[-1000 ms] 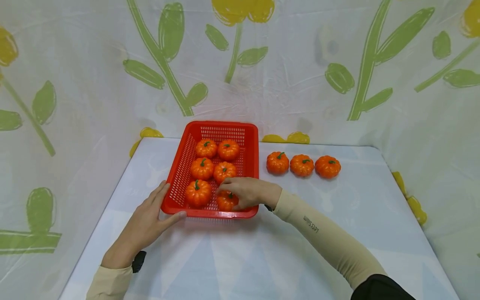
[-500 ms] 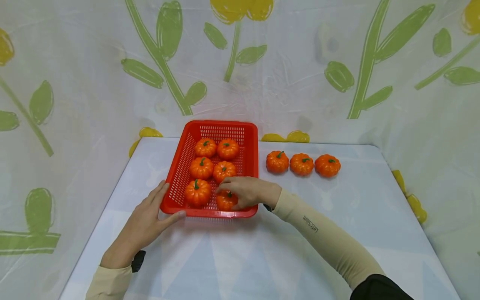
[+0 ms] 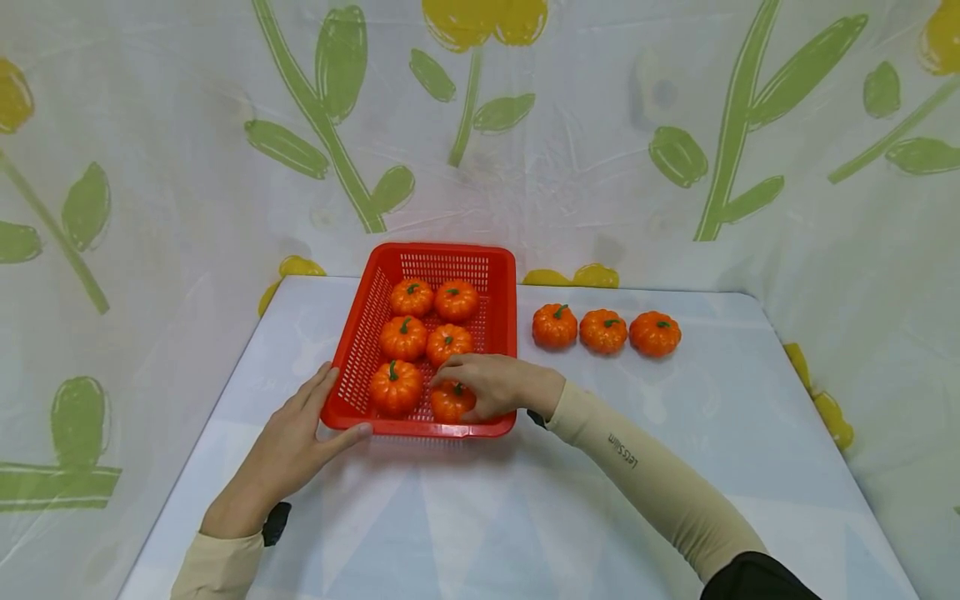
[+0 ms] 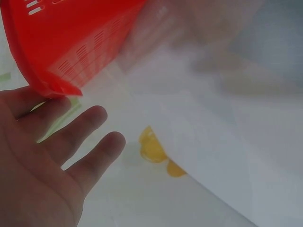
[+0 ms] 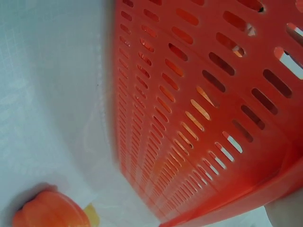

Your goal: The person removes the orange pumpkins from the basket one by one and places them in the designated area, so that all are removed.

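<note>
A red plastic basket (image 3: 491, 427) with slotted walls holds several small orange toy pumpkins (image 3: 396, 388) with green stems. My right hand (image 3: 491, 383) reaches over the basket's right side and grips a small pumpkin (image 3: 450, 403) in the front right corner. Part of that pumpkin is hidden under the hand. At the front left corner, my left hand (image 3: 296, 437) touches the basket from outside, fingers straight along the left wall and thumb on the front rim. In the left wrist view its spread fingers (image 4: 80, 132) lie by the red rim. The right wrist view shows only the basket's outer wall (image 5: 189, 118).
Three more small pumpkins (image 3: 603, 332) stand in a row on the white table (image 3: 645, 408), right of the basket. Behind the table hangs a pale curtain (image 3: 585, 167) printed with green leaves and yellow flowers.
The pumpkin under my right hand has shifted very slightly to the left inside the basket. My left hand and the other pumpkins have not visibly moved.
</note>
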`<action>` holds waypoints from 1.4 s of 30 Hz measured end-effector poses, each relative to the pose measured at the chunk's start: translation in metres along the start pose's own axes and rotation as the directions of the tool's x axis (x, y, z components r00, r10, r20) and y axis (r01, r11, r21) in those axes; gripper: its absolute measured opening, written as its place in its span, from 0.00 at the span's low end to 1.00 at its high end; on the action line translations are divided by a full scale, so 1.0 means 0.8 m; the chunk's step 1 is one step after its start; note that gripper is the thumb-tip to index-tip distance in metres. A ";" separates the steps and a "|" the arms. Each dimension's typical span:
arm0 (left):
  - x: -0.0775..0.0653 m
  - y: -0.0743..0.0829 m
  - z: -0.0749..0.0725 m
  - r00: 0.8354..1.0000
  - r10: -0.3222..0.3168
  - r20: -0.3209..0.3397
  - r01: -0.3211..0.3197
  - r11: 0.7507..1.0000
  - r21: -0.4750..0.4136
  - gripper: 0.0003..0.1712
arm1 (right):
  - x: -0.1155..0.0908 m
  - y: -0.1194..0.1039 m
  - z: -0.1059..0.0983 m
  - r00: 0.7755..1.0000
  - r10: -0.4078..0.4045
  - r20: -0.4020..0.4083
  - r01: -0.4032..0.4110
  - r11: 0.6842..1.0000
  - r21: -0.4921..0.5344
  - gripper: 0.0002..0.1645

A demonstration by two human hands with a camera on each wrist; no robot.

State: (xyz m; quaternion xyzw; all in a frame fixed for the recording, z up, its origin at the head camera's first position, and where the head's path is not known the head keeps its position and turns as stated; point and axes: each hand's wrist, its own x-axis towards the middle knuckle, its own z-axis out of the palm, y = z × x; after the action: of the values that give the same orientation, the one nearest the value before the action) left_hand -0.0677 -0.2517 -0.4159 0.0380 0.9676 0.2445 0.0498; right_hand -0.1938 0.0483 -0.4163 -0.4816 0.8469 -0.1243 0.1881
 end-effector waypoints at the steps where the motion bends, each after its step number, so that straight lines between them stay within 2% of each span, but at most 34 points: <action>1: 0.000 0.000 0.000 1.000 0.000 0.000 0.000 1.000 0.000 0.66 | 0.000 0.000 0.000 1.000 0.000 -0.002 0.000 1.000 0.003 0.35; 13: 0.001 -0.001 0.001 1.000 -0.006 0.002 0.006 1.000 0.001 0.67 | -0.001 0.000 -0.003 0.999 -0.026 -0.040 0.028 0.999 0.044 0.36; 21: 0.002 0.000 0.001 1.000 -0.001 0.004 0.001 1.000 -0.008 0.66 | -0.005 0.002 -0.007 0.992 -0.045 -0.115 0.050 0.998 0.040 0.37; 27: 0.001 -0.001 0.001 1.000 0.001 0.002 -0.001 1.000 -0.012 0.66 | -0.011 0.001 -0.013 0.982 -0.061 -0.180 0.075 0.995 0.069 0.37; 37: 0.001 0.000 0.002 1.000 -0.004 0.008 0.004 1.000 -0.017 0.66 | -0.027 0.006 -0.026 0.962 -0.025 -0.273 0.064 0.989 0.133 0.36; 42: 0.000 0.000 0.001 1.000 -0.006 0.007 0.006 1.000 -0.017 0.66 | -0.039 0.009 -0.034 0.939 -0.005 -0.343 0.068 0.983 0.173 0.38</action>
State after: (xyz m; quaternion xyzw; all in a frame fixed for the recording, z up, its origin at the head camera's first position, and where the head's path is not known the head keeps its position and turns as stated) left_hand -0.0677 -0.2511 -0.4163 0.0354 0.9655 0.2522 0.0540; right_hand -0.1968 0.0801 -0.3881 -0.4492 0.8426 -0.2862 0.0797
